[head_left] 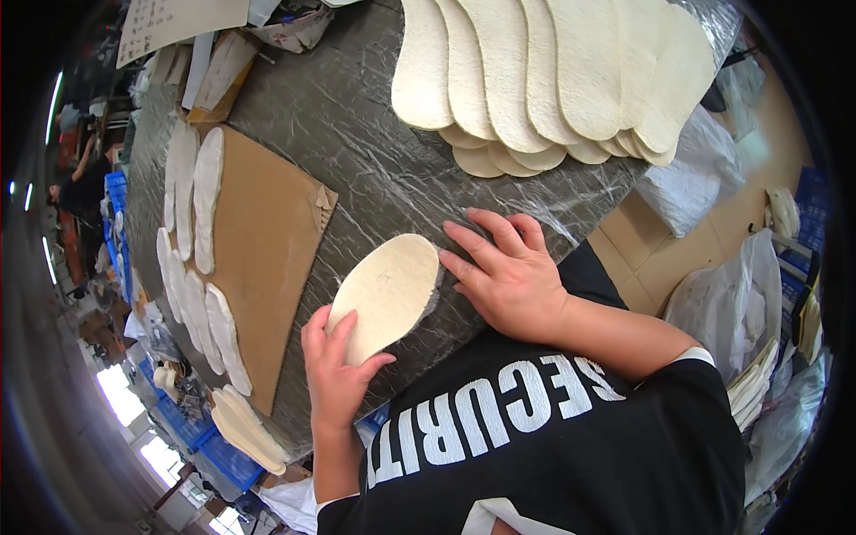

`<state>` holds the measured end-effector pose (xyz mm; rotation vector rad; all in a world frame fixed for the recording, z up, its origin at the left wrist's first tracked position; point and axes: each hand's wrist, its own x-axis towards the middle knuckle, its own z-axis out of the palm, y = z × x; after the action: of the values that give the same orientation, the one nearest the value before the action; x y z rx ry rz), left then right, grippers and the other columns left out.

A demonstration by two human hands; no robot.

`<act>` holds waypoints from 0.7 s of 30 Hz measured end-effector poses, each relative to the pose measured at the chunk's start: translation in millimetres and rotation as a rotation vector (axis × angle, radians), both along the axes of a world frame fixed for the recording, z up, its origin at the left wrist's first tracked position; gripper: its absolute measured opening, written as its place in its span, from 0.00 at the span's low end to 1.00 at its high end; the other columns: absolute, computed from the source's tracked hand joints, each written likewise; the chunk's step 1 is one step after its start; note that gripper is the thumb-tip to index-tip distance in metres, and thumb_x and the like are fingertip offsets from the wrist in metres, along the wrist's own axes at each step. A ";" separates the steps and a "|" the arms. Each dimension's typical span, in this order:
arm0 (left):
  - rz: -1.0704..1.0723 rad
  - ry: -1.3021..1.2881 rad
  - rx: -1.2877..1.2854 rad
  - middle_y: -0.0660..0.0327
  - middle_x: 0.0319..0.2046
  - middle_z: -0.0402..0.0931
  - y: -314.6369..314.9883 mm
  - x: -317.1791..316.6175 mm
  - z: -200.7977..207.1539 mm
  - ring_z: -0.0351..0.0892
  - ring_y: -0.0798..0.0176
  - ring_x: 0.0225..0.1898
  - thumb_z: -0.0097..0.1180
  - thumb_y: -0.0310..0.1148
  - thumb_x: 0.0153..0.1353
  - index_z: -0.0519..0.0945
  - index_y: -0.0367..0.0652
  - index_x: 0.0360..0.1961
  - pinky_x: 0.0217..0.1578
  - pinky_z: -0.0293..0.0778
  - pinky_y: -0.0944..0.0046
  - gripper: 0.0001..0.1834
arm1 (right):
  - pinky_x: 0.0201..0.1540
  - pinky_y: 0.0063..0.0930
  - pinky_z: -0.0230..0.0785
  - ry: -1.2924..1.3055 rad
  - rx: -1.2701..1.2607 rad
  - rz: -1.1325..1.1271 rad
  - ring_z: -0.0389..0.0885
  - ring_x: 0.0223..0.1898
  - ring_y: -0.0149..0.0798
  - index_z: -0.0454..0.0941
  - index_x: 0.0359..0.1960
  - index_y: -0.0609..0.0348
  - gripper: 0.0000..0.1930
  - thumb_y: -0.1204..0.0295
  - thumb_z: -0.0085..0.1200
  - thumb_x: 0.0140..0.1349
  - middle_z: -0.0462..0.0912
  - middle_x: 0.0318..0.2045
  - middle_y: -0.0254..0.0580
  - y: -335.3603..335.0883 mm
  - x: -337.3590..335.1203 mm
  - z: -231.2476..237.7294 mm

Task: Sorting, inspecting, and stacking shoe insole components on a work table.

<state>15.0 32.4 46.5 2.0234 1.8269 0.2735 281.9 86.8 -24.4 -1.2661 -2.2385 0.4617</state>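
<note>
A dark worktop (pixel 303 98), wrapped in creased clear film, spreads beneath the hands. At its far right side lies a fanned pile of cream insoles (pixel 513 76), overlapping one another. Toward the left lies a brown cardboard sheet (pixel 254 223), with slim white pads (pixel 208 201) in two groups along its left side. Near the worktop's close edge, between the cardboard and the right hand (pixel 513 285), is a single cream insole (pixel 388 290), tilted up to the right, with a grey layer showing along its right edge. The right hand's fingers are spread and grip nothing, their tips just beside that edge; whether they touch it I cannot tell. The left hand (pixel 334 366) holds the insole's lower left end, fingers partly closed, thumb at the lower edge.
</note>
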 end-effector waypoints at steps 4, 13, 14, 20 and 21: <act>0.000 0.030 -0.015 0.50 0.56 0.67 -0.3 2.5 -0.3 0.68 0.46 0.55 0.79 0.39 0.31 0.78 0.39 0.50 0.55 0.68 0.52 0.40 | 0.60 0.49 0.54 0.028 -0.038 0.015 0.65 0.62 0.46 0.81 0.47 0.55 0.18 0.65 0.57 0.55 0.74 0.57 0.42 0.8 0.0 1.9; -0.023 0.073 0.023 0.49 0.55 0.68 0.5 9.1 1.4 0.68 0.44 0.54 0.78 0.39 0.31 0.79 0.39 0.49 0.54 0.68 0.50 0.39 | 0.61 0.48 0.54 0.021 -0.053 0.012 0.64 0.63 0.45 0.81 0.48 0.54 0.20 0.63 0.60 0.53 0.74 0.57 0.40 0.5 -1.2 3.0; -0.034 0.090 0.029 0.49 0.55 0.68 0.9 9.5 0.5 0.68 0.43 0.54 0.78 0.39 0.31 0.79 0.39 0.49 0.54 0.68 0.50 0.39 | 0.61 0.48 0.54 0.020 -0.055 0.010 0.64 0.63 0.45 0.81 0.48 0.54 0.20 0.63 0.60 0.53 0.74 0.57 0.40 0.3 -1.0 2.3; -0.032 0.121 0.012 0.49 0.57 0.67 -1.3 9.3 2.9 0.67 0.44 0.56 0.78 0.41 0.32 0.78 0.40 0.51 0.56 0.67 0.50 0.41 | 0.61 0.48 0.54 0.024 -0.038 0.015 0.64 0.63 0.45 0.81 0.48 0.54 0.21 0.63 0.61 0.51 0.74 0.57 0.40 0.2 -1.5 5.3; -0.029 0.122 0.014 0.49 0.57 0.67 -0.4 9.4 1.7 0.67 0.44 0.56 0.78 0.41 0.32 0.78 0.40 0.51 0.56 0.67 0.50 0.41 | 0.60 0.48 0.54 0.019 -0.048 0.022 0.64 0.62 0.45 0.80 0.48 0.54 0.22 0.62 0.63 0.50 0.74 0.57 0.40 1.7 -0.8 6.2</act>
<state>24.4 32.0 48.2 2.1161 1.8711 0.1574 281.1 88.5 -18.2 -1.2569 -2.2404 0.5360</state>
